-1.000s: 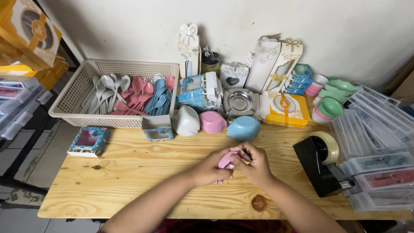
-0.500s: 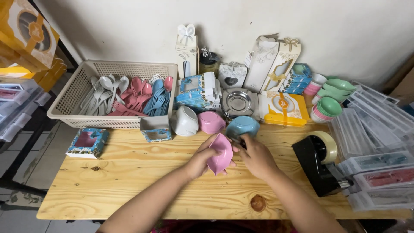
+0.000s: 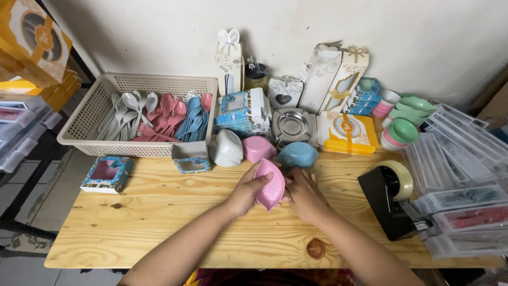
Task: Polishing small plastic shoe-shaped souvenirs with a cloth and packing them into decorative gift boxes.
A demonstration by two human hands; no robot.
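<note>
The wooden tabletop (image 3: pixel 159 222) lay bare along its near edge and near-left corner, while its far half and right end were crowded right up to the wall. At the far left sat a beige mesh basket (image 3: pixel 95 119) of grey, pink and blue cutlery, its near rim close to a small blue windowed box (image 3: pixel 191 157); another blue windowed box (image 3: pixel 106 174) lay alone near the left edge. Along the wall stood a tall white gift box with a bow (image 3: pixel 228 61), 2 slanted white boxes with cut-out windows (image 3: pixel 334 77), and a flat white-and-yellow box (image 3: pixel 346 132). A stack of blue cartons (image 3: pixel 241 111) sat beside a round steel dish (image 3: pixel 292 124). At the right end, clear plastic cases (image 3: pixel 455 159) were piled past a black tape dispenser (image 3: pixel 389 198) near the tabletop's edge. 3 upturned bowls, white (image 3: pixel 227 148), pink (image 3: pixel 258 148) and blue (image 3: pixel 297 154), stood in a row just beyond the hands. Both forearms reached in from the near edge and met at the middle. The left hand (image 3: pixel 244 190) had its grip clamped on a pink leaf-shaped bowl (image 3: pixel 270 184), held tilted on edge just above the tabletop. The right hand (image 3: pixel 304 193) touched its right side, fingers curled against it.
</note>
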